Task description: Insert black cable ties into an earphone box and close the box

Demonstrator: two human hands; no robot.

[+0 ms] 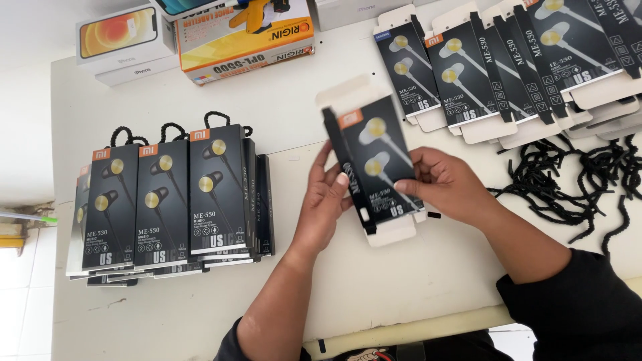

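Over the middle of the white table (200, 301) I hold a flat, unfolded black earphone box (378, 167) with gold earbud pictures and white end flaps. My left hand (326, 197) grips its left edge, thumb on the front. My right hand (445, 184) pinches its lower right side. The box is tilted, its top leaning left.
Three stacks of assembled black earphone boxes (167, 197) with black cord loops stand at the left. A fanned row of flat boxes (508, 63) lies at the top right. Loose black cords (575, 184) pile at the right. Phone boxes (124, 40) and an orange carton (247, 40) sit at the back.
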